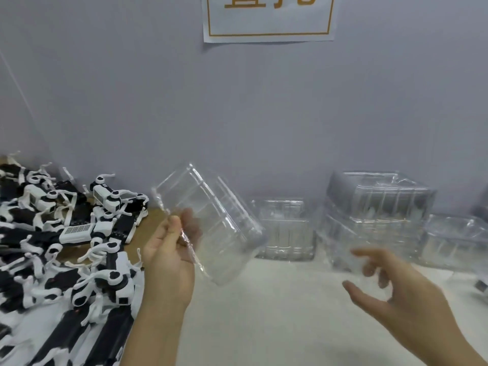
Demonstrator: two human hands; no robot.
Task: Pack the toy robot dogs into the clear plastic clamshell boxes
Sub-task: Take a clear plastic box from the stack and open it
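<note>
Two bare hands, one clear clamshell box lifted above the worktop (277,326).
The left hand (169,260) holds the clamshell box (211,223) tilted in the air, its thumb on the near edge and its fingers (191,225) behind the plastic, pinching that edge. The right hand (396,291) is blurred and holds nothing; its fingers are spread and loosely bent, close in front of a stack of clear boxes (375,215) at the wall. More empty boxes sit to either side of that stack, one (287,231) to its left and one (454,241) to its right. The toy robot dogs (66,247), black and white, lie heaped at the worktop's left end, none of them in a box. A paper sign (268,19) hangs on the wall above.
</note>
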